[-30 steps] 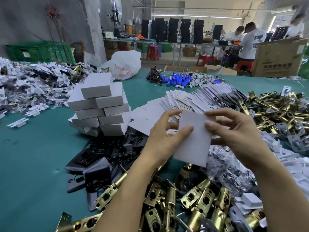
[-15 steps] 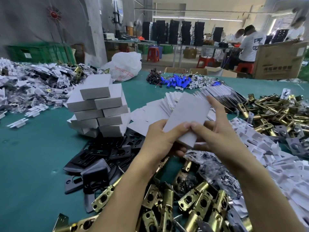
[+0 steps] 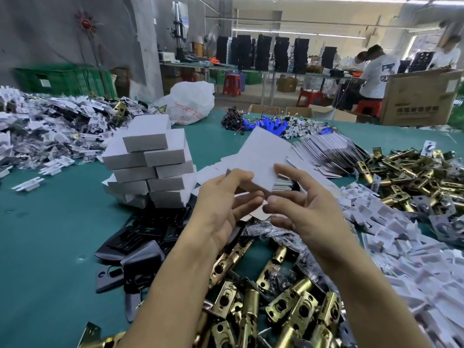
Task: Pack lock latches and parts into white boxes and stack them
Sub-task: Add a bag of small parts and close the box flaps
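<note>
From the head camera I see my left hand (image 3: 226, 207) and right hand (image 3: 307, 214) raised close together over the green table (image 3: 50, 222). Both grip the near end of a white box (image 3: 263, 156), thumbs on its face and fingers curled beneath, and it tilts up and away from me. To its left a stack of white boxes (image 3: 150, 167) stands just behind a spread of black plates (image 3: 140, 237). Below my wrists brass latches (image 3: 276, 310) lie heaped, and white inserts (image 3: 401, 247) spread to the right.
</note>
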`<state>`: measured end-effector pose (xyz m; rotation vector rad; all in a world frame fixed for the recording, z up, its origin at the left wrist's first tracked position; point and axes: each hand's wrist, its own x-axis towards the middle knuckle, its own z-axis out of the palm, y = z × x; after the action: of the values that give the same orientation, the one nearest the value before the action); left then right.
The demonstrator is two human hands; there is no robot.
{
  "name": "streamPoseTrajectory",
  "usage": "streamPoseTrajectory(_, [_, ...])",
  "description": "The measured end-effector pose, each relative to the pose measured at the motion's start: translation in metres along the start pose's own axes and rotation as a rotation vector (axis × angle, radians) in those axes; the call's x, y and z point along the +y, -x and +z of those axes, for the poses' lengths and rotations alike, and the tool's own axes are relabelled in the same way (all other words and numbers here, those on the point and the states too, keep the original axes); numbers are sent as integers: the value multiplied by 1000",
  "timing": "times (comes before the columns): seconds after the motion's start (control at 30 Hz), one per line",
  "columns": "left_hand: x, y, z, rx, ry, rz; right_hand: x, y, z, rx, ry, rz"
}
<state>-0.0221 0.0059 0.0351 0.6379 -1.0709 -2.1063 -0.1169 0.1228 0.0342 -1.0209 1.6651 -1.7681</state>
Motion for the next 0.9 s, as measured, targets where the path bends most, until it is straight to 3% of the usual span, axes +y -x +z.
streamPoseTrajectory(0.3, [48,-18,-4,347,333,149,-3,9,8,-225,100,44])
streamPoseTrajectory(0.9, [63,-45,-1,651,549,316,1,9,-2,-325,236,76])
